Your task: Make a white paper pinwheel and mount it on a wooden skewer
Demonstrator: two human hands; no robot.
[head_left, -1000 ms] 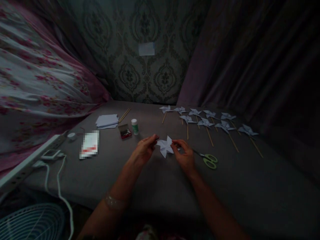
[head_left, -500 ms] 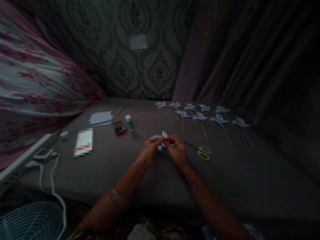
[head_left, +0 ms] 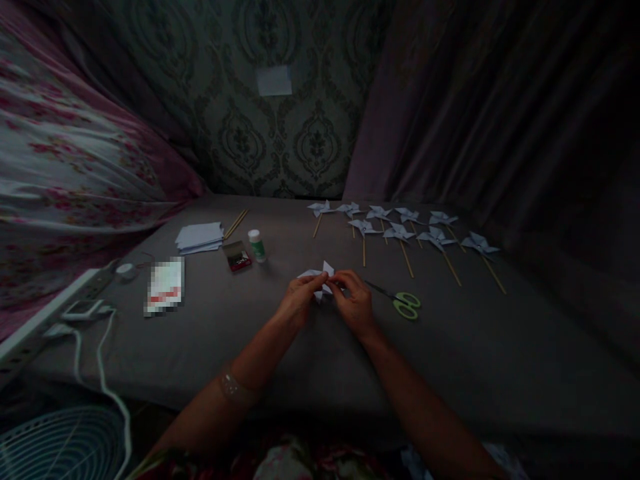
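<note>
A white folded paper pinwheel head lies between my two hands on the dark cloth surface. My left hand pinches its left side with closed fingers. My right hand pinches it from the right, fingertips meeting the left hand's at the paper's middle. Most of the paper is hidden behind the fingers. Green-handled scissors lie just right of my right hand.
Several finished paper pinwheels on sticks lie in rows at the back right. Back left hold a paper stack, loose sticks, a small open box and a glue bottle. A power strip with white cable and a fan sit at left.
My hands have come together over the pinwheel head, which was spread open between them a second ago and is now mostly covered. The view shifted slightly right and up.
</note>
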